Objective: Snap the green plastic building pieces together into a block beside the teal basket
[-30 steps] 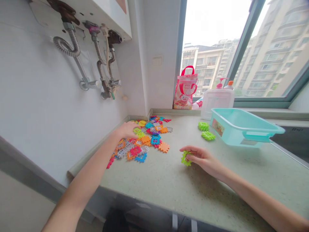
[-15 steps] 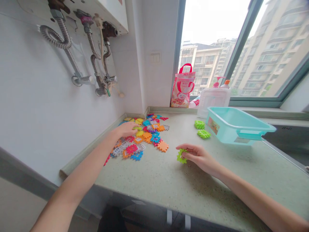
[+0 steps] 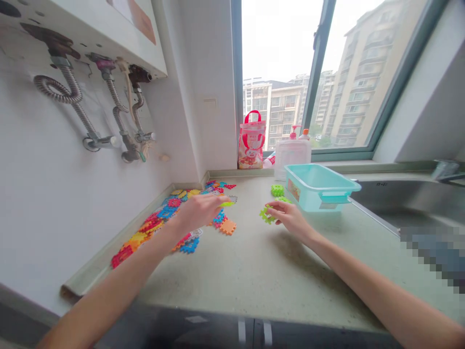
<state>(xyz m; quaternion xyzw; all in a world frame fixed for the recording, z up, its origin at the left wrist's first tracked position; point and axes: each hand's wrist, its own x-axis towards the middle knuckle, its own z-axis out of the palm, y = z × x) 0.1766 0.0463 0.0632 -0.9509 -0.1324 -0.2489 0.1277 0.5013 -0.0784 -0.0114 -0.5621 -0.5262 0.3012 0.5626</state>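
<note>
Above the pile of colourful interlocking plastic tiles (image 3: 174, 203), my left hand (image 3: 203, 211) pinches a yellow-green tile (image 3: 227, 204) by its edge. My right hand (image 3: 288, 215) grips a lime-green tile (image 3: 267, 214) between thumb and fingers, over the middle of the counter. Just behind it lie two small stacks of green tiles: one green stack (image 3: 277, 190) in full view, the other (image 3: 282, 199) partly covered by my right hand. An orange tile (image 3: 227, 227) rests at the pile's right edge. My left hand and forearm hide part of the pile.
A turquoise plastic basket (image 3: 319, 177) stands on the counter (image 3: 232, 276) behind my right hand. Beyond it are a translucent container (image 3: 290, 155) and a pink bag (image 3: 251, 145) by the window. A steel sink (image 3: 395, 198) is at the right; metal hoses (image 3: 119, 116) hang on the left wall.
My left hand has lifted off the pile and moved right with a yellow-green tile. My right hand has carried its green tile back towards the green stacks. The view has turned right.
</note>
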